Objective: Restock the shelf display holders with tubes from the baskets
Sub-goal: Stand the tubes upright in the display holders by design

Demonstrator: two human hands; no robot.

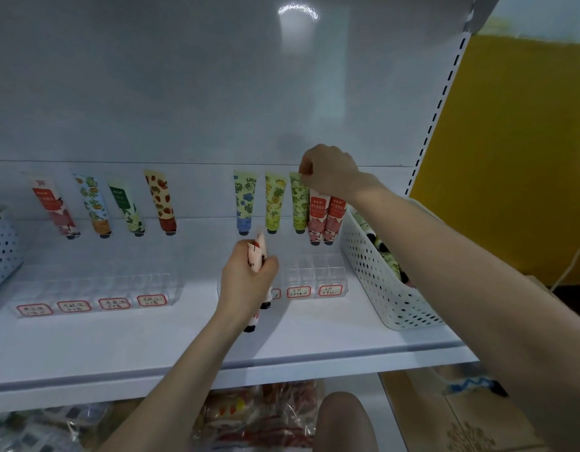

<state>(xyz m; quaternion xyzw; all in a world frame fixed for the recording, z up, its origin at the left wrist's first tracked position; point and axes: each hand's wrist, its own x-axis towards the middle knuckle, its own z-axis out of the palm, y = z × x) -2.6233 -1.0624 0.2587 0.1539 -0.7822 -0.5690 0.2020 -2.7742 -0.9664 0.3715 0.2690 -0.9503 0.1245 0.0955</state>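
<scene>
My left hand (248, 282) grips a bundle of pink-and-white tubes (258, 252) in front of the right clear holder (314, 278). My right hand (329, 172) pinches the top of a red-and-pink tube (317, 216) standing at the back of that holder, beside a second tube of the same kind (335, 220). Green (298, 200), yellow (275, 200) and blue-flowered (244, 200) tubes stand to their left. The left clear holder (96, 290) carries several tubes at its back row, among them a strawberry tube (160, 200).
A white perforated basket (376, 282) with more tubes stands at the shelf's right end, close under my right forearm. Another perforated basket (1, 246) sits at the far left. Handwritten labels (298, 292) front the holders. Packaged goods (259, 415) lie on the lower shelf.
</scene>
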